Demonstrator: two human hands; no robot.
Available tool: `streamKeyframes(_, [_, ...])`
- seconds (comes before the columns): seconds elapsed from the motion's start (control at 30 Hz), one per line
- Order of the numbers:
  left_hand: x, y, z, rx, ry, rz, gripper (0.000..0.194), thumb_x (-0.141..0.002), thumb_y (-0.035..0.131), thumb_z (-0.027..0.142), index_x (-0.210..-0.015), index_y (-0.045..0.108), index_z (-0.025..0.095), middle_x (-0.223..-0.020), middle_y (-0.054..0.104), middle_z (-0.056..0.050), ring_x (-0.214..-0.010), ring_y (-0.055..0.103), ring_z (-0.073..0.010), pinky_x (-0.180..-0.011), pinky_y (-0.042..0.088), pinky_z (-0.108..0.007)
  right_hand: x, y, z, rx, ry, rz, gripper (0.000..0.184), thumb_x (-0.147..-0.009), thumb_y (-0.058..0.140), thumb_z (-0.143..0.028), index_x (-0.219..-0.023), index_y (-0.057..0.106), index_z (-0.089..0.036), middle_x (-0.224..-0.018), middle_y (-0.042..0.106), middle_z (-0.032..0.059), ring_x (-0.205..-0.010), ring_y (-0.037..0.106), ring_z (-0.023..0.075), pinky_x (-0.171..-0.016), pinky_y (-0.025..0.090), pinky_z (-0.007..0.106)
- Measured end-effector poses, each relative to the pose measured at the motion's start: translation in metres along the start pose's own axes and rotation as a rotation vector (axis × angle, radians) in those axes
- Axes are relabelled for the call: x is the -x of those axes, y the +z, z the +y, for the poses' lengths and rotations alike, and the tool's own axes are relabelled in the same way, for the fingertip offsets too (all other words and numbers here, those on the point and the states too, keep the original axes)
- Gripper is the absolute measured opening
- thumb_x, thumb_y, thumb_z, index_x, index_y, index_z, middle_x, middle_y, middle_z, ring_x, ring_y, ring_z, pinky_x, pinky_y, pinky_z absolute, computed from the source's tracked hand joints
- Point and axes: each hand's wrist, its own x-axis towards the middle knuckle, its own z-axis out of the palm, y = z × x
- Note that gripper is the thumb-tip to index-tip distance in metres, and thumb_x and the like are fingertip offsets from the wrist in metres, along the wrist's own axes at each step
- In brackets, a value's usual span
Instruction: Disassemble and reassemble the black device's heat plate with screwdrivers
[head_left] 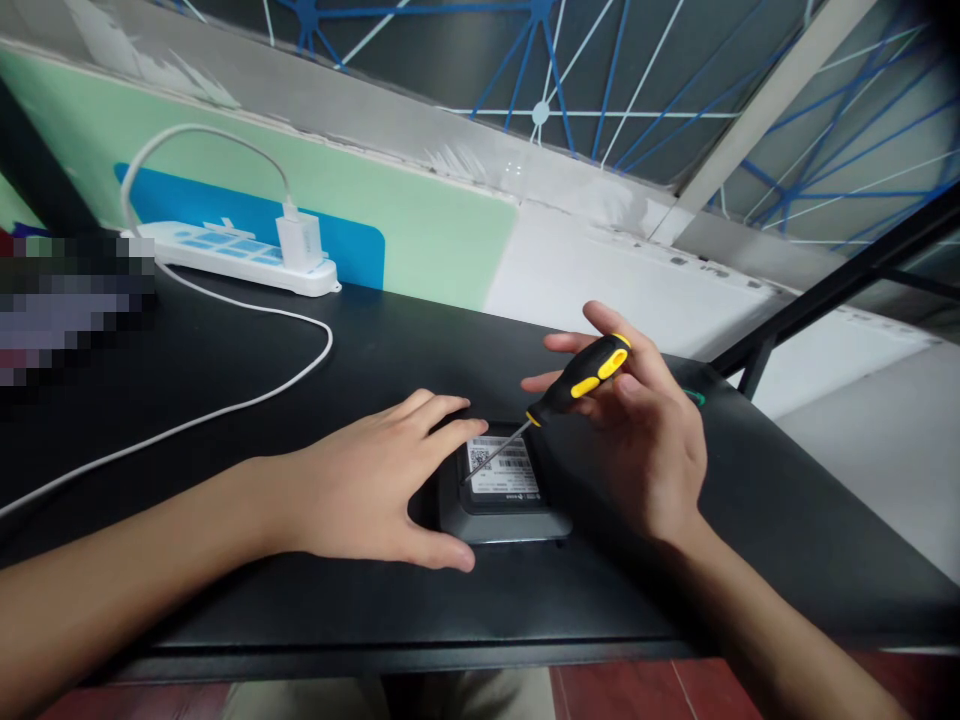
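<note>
A dark grey boxy device (499, 524) lies on the black table, its white barcode label (499, 465) facing up. My left hand (375, 475) spans the device's left side. Its fingers reach the far edge and its thumb lies along the near edge, holding the device between them. My right hand (649, 440) is closed loosely around the black and yellow handle of a screwdriver (574, 385), with some fingers raised off it. The screwdriver slants down to the left, and its tip meets the device's left side beside the label. What lies under the tip is too small to make out.
A white power strip (247, 262) with a plugged-in charger (298, 238) stands at the back left. Its white cable (247, 400) curves across the table's left side. A pixelated patch covers the far left. A small green item (696, 397) lies behind my right hand.
</note>
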Motion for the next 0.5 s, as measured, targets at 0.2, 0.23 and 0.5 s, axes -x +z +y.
streamKeyframes(0.2, [0.0026,-0.0002,0.0000,0.006,0.007,0.004,0.097,-0.083,0.070,0.073,-0.159,0.038,0.021,-0.169,0.033,-0.016,-0.155,0.032,-0.0403,-0.122,0.038,-0.057,-0.0008,0.0007,0.0026,0.081,-0.085,0.006,0.033,-0.097,0.064,-0.035,-0.130,0.067,-0.036,-0.102,0.073,0.0009,-0.076,0.074,0.0152,-0.064,0.064,0.032])
streamKeyframes(0.23, [0.0027,0.0002,-0.0005,0.005,0.009,0.007,0.098,-0.083,0.070,0.074,-0.160,0.038,0.021,-0.169,0.033,-0.017,-0.155,0.031,-0.0402,-0.122,0.038,-0.057,-0.0012,0.0009,0.0031,0.109,-0.117,0.006,0.033,-0.096,0.067,-0.037,-0.128,0.067,-0.037,-0.095,0.070,-0.0001,-0.070,0.070,0.0135,-0.061,0.064,0.031])
streamKeyframes(0.5, [0.0013,-0.0003,-0.0002,-0.013,0.012,-0.001,0.099,-0.084,0.069,0.074,-0.161,0.036,0.021,-0.169,0.033,-0.015,-0.155,0.032,-0.0381,-0.123,0.038,-0.054,0.0006,0.0014,0.0031,0.098,-0.104,-0.027,0.038,-0.097,0.064,-0.046,-0.134,0.062,-0.039,-0.106,0.070,0.0009,-0.078,0.075,0.0161,-0.063,0.064,0.033])
